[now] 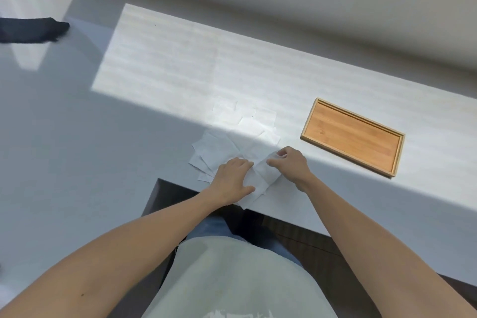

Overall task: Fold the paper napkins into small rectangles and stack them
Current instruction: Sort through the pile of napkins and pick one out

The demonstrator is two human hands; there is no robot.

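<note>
Several white paper napkins point(240, 131) lie spread and overlapping on the white table point(165, 64), just beyond its near edge. One napkin point(260, 178) lies nearest me, partly folded. My left hand point(232, 181) rests flat on its left part, fingers together and pressing down. My right hand point(290, 162) pinches the napkin's far right corner between thumb and fingers, with that corner lifted a little off the table.
A shallow wooden tray point(309, 134) lies to the right of the napkins, with nothing in it. Sunlight covers the far half of the table; the near half is in shade. A dark shape point(31, 29) lies on the floor at far left.
</note>
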